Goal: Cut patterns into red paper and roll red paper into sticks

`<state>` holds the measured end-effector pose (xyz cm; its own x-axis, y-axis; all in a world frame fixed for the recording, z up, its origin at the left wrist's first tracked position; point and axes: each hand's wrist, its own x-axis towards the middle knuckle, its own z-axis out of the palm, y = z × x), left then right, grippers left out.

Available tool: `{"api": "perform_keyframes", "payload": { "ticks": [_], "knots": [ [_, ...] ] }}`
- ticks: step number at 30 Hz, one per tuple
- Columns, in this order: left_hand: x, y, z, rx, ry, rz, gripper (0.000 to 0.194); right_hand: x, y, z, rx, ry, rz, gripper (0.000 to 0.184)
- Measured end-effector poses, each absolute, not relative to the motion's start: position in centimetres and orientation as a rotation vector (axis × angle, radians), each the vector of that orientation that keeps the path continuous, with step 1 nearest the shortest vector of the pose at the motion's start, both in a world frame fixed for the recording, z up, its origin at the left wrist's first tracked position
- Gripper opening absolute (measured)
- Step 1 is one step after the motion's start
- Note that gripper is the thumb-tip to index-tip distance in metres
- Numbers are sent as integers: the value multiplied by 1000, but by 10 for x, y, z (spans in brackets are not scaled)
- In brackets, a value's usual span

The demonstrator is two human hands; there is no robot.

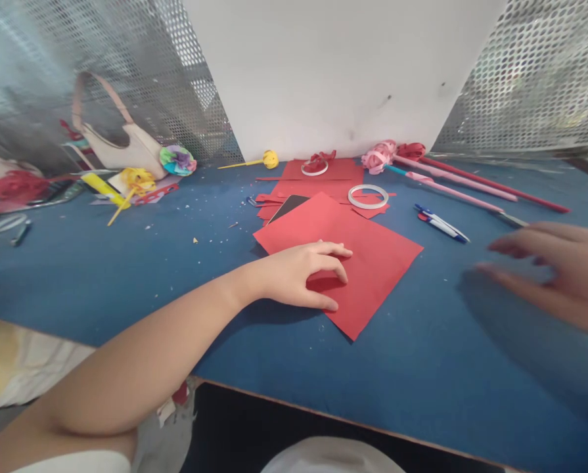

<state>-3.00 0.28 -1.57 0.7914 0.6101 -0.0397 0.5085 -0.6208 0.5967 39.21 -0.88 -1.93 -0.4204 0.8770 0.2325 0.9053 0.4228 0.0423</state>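
The left hand, fingers loosely spread, hides part of the red sheet beneath it on the blue table. The right hand — blurred, cut off at the side — has thumb and fingers parted. Farther back, the sheet partly covers a dark flat object, hard to identify.

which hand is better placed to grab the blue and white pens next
Probably the right hand: it hovers near the blue-and-white pens on the same side, while the left hand is over at the red paper, farther from them.
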Motion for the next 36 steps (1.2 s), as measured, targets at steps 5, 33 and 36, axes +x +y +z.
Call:
{"api": "perform_keyframes", "payload": {
  "ticks": [5, 33, 36],
  "knots": [
    [-30, 5, -17, 2398, 765, 243, 38, 274, -46, -2, -605, -2840, 148, 17],
    [-11, -31, 2, 2432, 878, 296, 15, 228, -29, -42, -368, -2466, 308, 15],
    [-11, -30, 3, 2437, 832, 279, 13, 229, -28, -42, -403, -2431, 285, 13]
  ]
}}
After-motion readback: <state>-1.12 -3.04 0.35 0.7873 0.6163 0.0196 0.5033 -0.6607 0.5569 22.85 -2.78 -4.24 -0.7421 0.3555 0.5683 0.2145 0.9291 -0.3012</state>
